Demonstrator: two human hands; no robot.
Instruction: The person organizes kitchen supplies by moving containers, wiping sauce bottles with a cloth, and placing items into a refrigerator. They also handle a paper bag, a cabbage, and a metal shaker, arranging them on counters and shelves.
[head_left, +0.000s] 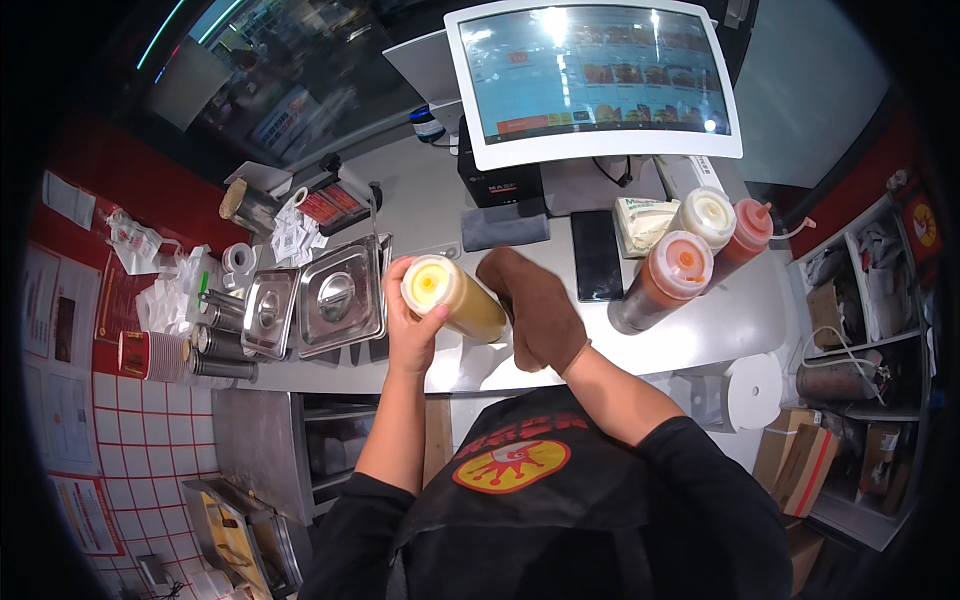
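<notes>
My left hand (414, 330) grips a squeeze bottle of yellow sauce (476, 307) near its translucent cap, thumb at the cap's rim. The bottle stands over the steel counter (450, 375). Just right of it, my right hand (536, 311) is wrapped in a brown cloth (551, 307) that hides the fingers; the cloth is beside the bottle, and whether it touches is unclear. Further right stand a squeeze bottle with orange sauce (660, 281), one with a whitish cap (705, 214) and one with red sauce (742, 232).
Lidded steel pans (337, 300) sit left of the bottle, with stacked paper cups (154, 356) beyond. A folded grey cloth (505, 228), a black phone (597, 255) and a pack of tissues (641, 221) lie behind. A white-framed screen (600, 148) stands at the back.
</notes>
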